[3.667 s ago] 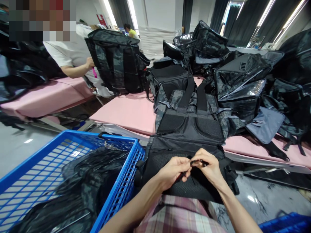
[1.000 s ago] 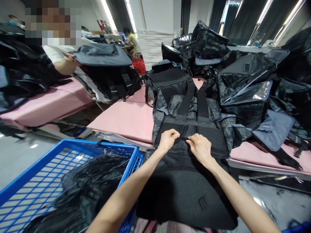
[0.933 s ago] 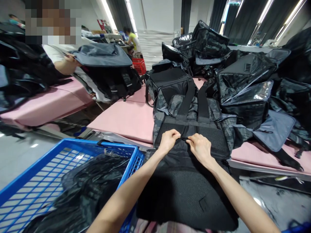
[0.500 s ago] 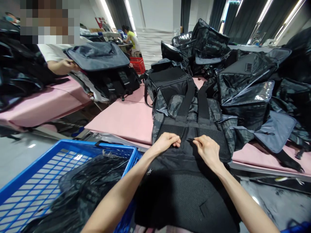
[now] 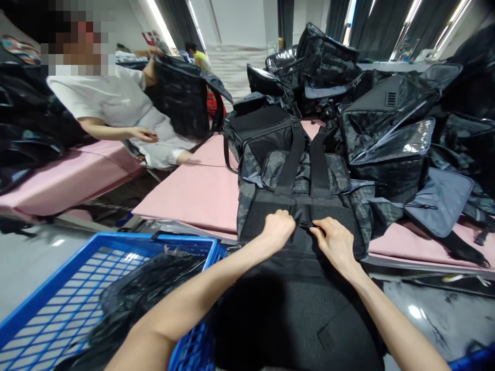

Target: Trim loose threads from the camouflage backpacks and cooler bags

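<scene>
A black and dark camouflage backpack (image 5: 305, 263) lies in front of me, its mesh back panel up and its lower part hanging toward me over the table's edge. Two wide black shoulder straps (image 5: 292, 165) run away from me along its far half. My left hand (image 5: 279, 229) is closed in a fist on the middle of the panel; its fingertips are turned under, so what they hold is hidden. Just right of it, my right hand (image 5: 333, 241) pinches with thumb and forefinger at a small dark pointed bit, too small to name, over the panel's centre strip.
A blue plastic crate (image 5: 96, 247) with dark bags in it stands at the left. More camouflage bags (image 5: 386, 123) are piled along the pink-covered table (image 5: 193, 190). Across at the left, a person in white (image 5: 104, 98) handles a dark bag (image 5: 178, 98).
My left hand has turned over into a fist and moved slightly right, closer to my right hand. The right hand keeps its pinch. The person opposite has swung their bag upright.
</scene>
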`<action>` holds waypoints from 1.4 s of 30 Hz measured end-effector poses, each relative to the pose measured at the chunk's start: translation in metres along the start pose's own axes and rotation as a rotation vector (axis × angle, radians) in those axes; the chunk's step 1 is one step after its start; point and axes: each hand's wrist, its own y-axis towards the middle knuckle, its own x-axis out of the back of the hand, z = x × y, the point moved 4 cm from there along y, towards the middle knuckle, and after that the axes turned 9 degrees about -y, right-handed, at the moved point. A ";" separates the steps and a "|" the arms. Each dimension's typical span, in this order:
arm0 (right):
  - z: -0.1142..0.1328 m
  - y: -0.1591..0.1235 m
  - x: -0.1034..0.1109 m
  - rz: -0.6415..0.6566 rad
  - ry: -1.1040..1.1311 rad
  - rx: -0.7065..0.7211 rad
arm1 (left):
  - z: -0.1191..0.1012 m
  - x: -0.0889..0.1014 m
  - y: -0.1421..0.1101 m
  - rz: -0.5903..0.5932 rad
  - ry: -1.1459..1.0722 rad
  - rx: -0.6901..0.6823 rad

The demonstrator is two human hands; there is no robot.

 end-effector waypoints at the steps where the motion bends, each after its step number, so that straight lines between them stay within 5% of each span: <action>1: -0.001 0.000 0.000 0.005 0.012 -0.007 | 0.008 0.001 0.001 0.006 -0.069 0.032; 6: -0.003 0.002 -0.002 0.026 0.070 -0.010 | 0.046 -0.003 0.007 0.040 -0.538 0.145; 12: -0.007 0.002 -0.003 0.033 0.202 -0.058 | 0.065 -0.015 0.003 -0.033 -0.919 0.272; 19: -0.032 0.011 0.003 0.008 0.461 -0.271 | 0.032 0.004 0.024 -0.250 -0.665 0.002; 26: -0.038 0.022 0.010 -0.005 0.169 -0.199 | 0.010 -0.003 0.070 -0.131 -0.327 -0.151; 42: -0.009 0.060 -0.006 0.111 -0.403 0.191 | 0.025 -0.007 0.078 -0.082 -0.775 -0.047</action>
